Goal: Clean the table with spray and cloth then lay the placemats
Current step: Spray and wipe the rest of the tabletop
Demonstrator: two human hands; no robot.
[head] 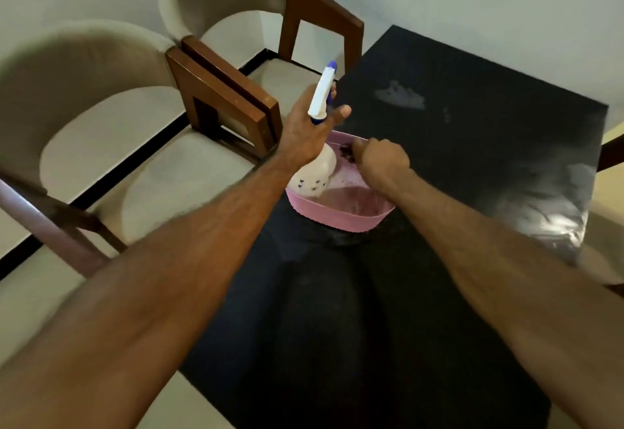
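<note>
Centrally, a pink basket (341, 215) sat on the dark table (472, 158). The left hand (305, 134) gripped the neck of a white spray bottle (319, 168), its body at the basket's left rim. The right hand (383, 161) was curled inside the basket; what it held could not be determined.

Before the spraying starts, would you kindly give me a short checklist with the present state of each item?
1. White spray bottle with blue nozzle gripped by the left hand: ok.
2. Bottle lifted clear of the pink plastic basket: not ok, its base is still at the rim.
3. Cloth in the right hand: cannot tell, the fist is closed inside the basket.
4. Black table top free of the basket: not ok.
5. Placemats at hand: cannot tell, none visible.
</note>
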